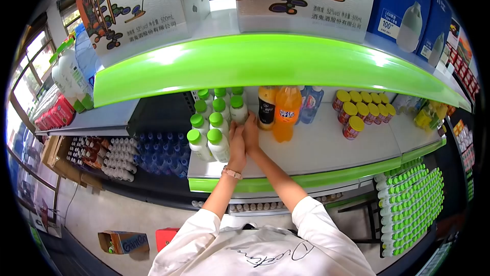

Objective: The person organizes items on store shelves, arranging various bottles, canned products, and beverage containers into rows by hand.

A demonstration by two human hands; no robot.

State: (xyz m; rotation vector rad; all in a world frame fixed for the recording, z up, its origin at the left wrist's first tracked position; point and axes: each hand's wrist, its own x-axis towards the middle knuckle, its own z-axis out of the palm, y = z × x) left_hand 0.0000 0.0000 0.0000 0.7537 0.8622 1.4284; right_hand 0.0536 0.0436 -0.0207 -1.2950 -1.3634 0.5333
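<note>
My left hand (237, 143) and my right hand (250, 132) are close together on the white shelf (337, 148), fingers closed around the lower part of a white bottle with a green cap (238, 110). Part of the fingers is hidden behind the wrists and bottle. Directly left of my hands stand several matching green-capped bottles (218, 146) in upright rows. To the right of my right hand are a dark-labelled bottle with yellowish contents (266, 107) and an orange soda bottle (287, 115).
Blue bottles (310, 105) and yellow-lidded cans (353, 127) stand farther right. A green-edged upper shelf (275, 64) with large boxes (306, 10) overhangs my hands. On the floor are a cardboard box (124, 242) and a red object (165, 237).
</note>
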